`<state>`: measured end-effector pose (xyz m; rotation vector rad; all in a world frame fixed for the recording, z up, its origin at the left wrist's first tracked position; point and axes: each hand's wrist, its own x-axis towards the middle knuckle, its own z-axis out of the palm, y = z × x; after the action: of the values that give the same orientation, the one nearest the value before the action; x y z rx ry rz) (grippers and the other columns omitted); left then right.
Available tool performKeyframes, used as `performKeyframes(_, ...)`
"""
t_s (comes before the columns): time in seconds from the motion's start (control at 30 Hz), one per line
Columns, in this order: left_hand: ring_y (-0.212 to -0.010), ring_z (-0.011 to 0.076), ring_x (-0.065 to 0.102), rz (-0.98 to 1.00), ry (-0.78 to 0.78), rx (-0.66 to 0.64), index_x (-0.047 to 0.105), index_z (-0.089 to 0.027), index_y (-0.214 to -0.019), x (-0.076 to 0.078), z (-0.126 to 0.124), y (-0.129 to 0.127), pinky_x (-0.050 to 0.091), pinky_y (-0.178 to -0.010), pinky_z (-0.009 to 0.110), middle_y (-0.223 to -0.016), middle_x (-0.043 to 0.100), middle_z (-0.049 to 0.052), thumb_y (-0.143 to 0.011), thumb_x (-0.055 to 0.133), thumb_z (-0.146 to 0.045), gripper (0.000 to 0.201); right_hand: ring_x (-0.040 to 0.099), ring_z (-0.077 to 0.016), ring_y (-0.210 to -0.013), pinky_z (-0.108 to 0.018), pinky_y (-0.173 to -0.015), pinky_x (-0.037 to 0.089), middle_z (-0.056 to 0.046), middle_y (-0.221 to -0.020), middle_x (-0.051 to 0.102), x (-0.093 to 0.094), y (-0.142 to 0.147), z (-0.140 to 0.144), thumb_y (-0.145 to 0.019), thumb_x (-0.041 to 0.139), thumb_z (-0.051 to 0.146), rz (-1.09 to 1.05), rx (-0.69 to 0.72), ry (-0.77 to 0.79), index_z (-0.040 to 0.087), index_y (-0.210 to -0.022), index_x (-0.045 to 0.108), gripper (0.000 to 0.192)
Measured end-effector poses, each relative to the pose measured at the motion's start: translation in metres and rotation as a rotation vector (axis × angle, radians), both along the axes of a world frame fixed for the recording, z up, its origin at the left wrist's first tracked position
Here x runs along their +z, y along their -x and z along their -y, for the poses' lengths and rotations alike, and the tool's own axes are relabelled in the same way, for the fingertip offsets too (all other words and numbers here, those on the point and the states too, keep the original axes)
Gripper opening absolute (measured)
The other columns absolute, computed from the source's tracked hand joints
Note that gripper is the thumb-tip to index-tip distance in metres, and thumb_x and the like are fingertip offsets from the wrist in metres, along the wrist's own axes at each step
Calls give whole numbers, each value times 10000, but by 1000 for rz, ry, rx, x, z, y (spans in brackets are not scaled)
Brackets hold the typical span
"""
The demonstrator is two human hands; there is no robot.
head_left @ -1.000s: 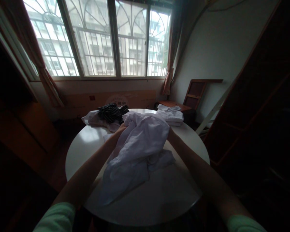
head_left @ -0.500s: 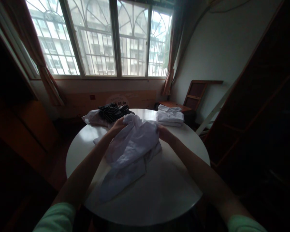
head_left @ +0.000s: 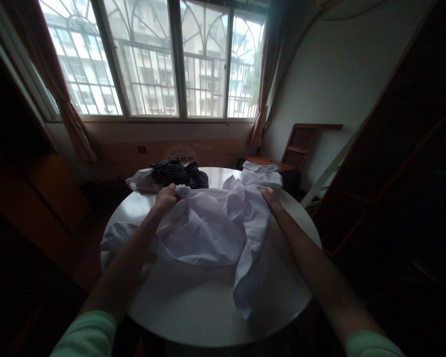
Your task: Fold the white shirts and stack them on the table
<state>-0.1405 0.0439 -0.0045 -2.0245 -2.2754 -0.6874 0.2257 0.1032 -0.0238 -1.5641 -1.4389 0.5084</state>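
While the left hand (head_left: 166, 197) clutches one far corner of the crumpled white cotton shirt (head_left: 208, 230), the right hand (head_left: 270, 197) grips the other, spreading it across the round white bench (head_left: 193, 307), near the folded white garment (head_left: 262, 174).

Only 1 view was given: a camera on the person's head looked forward and down from the near edge of the round counter (head_left: 208, 307), close over both forearms, facing the barred window (head_left: 152, 59) beyond the counter's far side.
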Motion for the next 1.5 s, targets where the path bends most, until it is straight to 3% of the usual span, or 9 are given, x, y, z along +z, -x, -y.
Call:
performKeyframes(0.1,-959,278,544,-77,0,31,535,-147,-996,-8,0,-6,414,-768,335,-1025,587,143,-679,550,-295,350,567,-281,-943,-362,-800,440,-176,-1038,602,-2,5,-1,-696,586,350,46,-110,85,106,-1061,508,446)
performKeyframes(0.2,-1129,309,436,-119,-174,13,494,-139,-1131,-8,-2,-10,363,-904,398,-1197,491,164,-653,544,-193,484,484,-280,-1087,-373,-922,365,-183,-1170,529,1,14,5,-716,574,349,170,-125,-107,120,-1108,471,466)
performKeyframes(0.33,-1185,233,398,-68,-324,-259,548,-179,-1098,-3,-3,-23,314,-993,368,-1250,483,94,-630,456,-47,494,482,-264,-1085,-395,-941,342,-164,-1132,553,3,36,17,-763,525,308,309,69,-340,133,-1093,490,375)
performKeyframes(0.57,-1039,224,536,-123,101,-614,547,-174,-1142,-17,8,-62,382,-903,324,-1151,592,100,-784,479,-315,390,580,-215,-925,-272,-800,415,-111,-1003,648,-11,64,35,-797,521,353,630,561,-10,168,-965,624,270)
performKeyframes(0.7,-943,257,572,-357,133,-654,632,-138,-937,-22,13,-77,396,-850,357,-1002,638,135,-769,494,-297,269,600,-181,-743,-232,-638,411,-84,-886,677,-3,58,35,-793,497,309,718,537,97,155,-886,660,243)
performKeyframes(0.87,-754,197,592,-335,136,-764,671,-155,-756,-16,20,-92,413,-695,277,-802,676,80,-701,472,-142,206,545,-148,-550,-228,-496,353,-56,-684,666,10,48,33,-786,493,439,726,595,302,148,-692,677,357)
performKeyframes(1.2,-516,75,507,-29,497,-1156,687,-180,-679,4,64,-116,352,-519,175,-593,636,-35,-629,560,-102,158,552,-120,-579,-198,-562,363,-1,-649,632,12,70,46,-764,551,242,627,522,-99,171,-1078,593,325)
performKeyframes(1.33,-520,91,555,162,602,-1021,676,-167,-815,14,57,-107,382,-502,183,-680,668,8,-762,513,-256,193,603,-164,-747,-220,-656,395,-38,-855,679,-1,72,49,-780,529,237,734,615,-30,225,-1230,510,450)
performKeyframes(1.5,-584,139,592,-14,311,-602,659,-181,-828,13,31,-81,403,-540,219,-733,674,44,-768,530,-332,207,604,-228,-907,-265,-733,414,-85,-1028,658,-15,74,48,-814,512,314,802,577,29,238,-1206,530,400)
